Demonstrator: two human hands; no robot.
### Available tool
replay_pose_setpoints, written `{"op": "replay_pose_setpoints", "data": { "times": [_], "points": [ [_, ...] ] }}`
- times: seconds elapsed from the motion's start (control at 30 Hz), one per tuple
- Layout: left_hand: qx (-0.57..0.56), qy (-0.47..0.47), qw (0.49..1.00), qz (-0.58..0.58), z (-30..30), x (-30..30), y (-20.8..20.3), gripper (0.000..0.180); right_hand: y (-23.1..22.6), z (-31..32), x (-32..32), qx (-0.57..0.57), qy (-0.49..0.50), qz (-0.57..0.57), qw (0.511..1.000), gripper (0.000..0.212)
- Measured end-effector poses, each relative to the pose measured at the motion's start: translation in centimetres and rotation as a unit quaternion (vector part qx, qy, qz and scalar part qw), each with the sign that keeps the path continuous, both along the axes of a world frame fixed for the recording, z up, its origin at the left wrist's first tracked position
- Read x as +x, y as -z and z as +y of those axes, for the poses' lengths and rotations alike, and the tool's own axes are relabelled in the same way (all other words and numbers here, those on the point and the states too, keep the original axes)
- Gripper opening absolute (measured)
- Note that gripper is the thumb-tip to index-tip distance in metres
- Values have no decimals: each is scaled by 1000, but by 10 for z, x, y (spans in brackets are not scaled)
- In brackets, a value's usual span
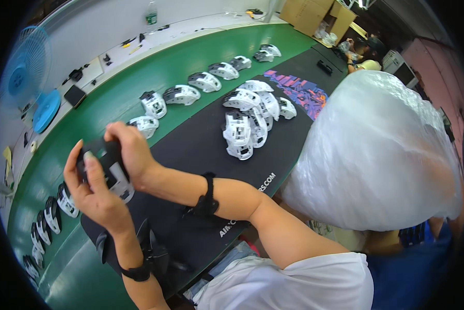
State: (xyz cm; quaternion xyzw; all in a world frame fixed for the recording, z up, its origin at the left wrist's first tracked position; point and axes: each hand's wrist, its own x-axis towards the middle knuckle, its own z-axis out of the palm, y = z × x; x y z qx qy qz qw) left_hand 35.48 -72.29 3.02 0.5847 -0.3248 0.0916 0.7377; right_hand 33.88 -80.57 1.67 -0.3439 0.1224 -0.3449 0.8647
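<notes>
Both left hand (98, 200) and right hand (133, 155) curled around black-and-white shell (112, 164).

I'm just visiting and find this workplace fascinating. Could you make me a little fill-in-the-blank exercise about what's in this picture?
1. The left hand and right hand hold a plastic shell coloured black and ____.
2. The fan at the picture's left is coloured ____.
3. The pile of shells rests on a mat whose main colour is ____.
4. Beyond the mat, a row of shells lies on a surface coloured ____.

Missing words: white; blue; black; green.
</notes>
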Motion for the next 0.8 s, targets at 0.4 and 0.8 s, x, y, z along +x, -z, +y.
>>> {"op": "replay_pose_setpoints", "data": {
  "times": [0.4, 0.8],
  "points": [
    [-63, 105, 974, 190, 0, 38, 15, 29, -6, 11, 1, 31, -142, 4, 989, 34],
    [12, 58, 994, 93, 3, 43, 22, 23, 31, 18, 27, -129, 53, -34, 990, 41]
  ]
}}
